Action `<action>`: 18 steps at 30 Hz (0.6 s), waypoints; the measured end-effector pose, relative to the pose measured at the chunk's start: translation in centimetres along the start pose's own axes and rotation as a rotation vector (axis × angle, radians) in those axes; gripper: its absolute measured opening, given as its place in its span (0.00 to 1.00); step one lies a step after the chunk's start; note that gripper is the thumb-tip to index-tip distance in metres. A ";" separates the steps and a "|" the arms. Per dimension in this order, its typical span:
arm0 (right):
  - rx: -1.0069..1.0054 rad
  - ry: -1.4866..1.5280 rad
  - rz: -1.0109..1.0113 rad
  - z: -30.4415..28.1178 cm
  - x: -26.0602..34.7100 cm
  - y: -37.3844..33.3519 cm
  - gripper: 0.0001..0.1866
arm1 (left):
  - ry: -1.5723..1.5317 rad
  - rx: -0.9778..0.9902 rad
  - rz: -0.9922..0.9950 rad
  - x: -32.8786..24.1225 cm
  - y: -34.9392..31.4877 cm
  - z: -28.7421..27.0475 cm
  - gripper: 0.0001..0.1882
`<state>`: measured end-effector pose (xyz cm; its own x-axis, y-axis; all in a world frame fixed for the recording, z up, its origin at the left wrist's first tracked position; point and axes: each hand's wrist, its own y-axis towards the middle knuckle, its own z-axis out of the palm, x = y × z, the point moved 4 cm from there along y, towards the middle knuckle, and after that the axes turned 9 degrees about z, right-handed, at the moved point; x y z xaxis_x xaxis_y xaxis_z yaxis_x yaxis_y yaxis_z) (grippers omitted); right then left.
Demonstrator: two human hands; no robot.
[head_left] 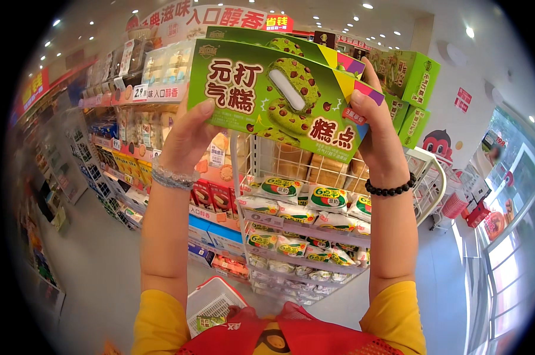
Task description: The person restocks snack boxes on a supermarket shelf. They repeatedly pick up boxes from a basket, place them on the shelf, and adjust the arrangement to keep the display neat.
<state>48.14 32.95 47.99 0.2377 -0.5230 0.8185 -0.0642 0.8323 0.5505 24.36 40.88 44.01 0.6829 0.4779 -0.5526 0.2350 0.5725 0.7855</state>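
Green box: your front green box (pixel 288 97) is up at 12 o'clock, tilted down toward 4
Left hand: your left hand (pixel 187 133), 10 o'clock, is clamped on its left end, thumb in front
Right hand: your right hand (pixel 379 133), 2 o'clock, grips the other end
Second box: a matching rear box (pixel 285 44) peeks out behind; can't tell which fingers hold it
Basket: red-rimmed basket (pixel 231 285) at 7 o'clock
Rack: bagged packs (pixel 328 198) around 5

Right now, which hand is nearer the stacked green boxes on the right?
Right: your right hand is left of the stacked green boxes; your left hand is farther left, across the held boxes.
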 end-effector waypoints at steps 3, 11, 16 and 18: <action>-0.022 -0.037 -0.052 -1.7 0.0 2.4 0.48 | 0.120 0.129 -0.095 1.0 3.0 -0.7 0.32; -0.161 -0.095 -0.050 -5.9 -1.4 6.3 0.46 | 0.425 0.257 -0.346 4.1 8.4 -1.5 0.38; -0.244 -0.199 -0.030 -6.1 -1.5 6.1 0.46 | 0.469 0.329 -0.435 6.4 10.0 -1.4 0.40; -0.257 -0.246 -0.072 -6.0 -1.4 5.6 0.46 | 0.539 0.365 -0.446 6.5 10.0 -0.7 0.40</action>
<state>53.24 39.45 48.99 -0.0100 -0.5842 0.8115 0.1975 0.7944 0.5744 30.69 50.13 48.05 0.0635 0.5651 -0.8225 0.6838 0.5757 0.4483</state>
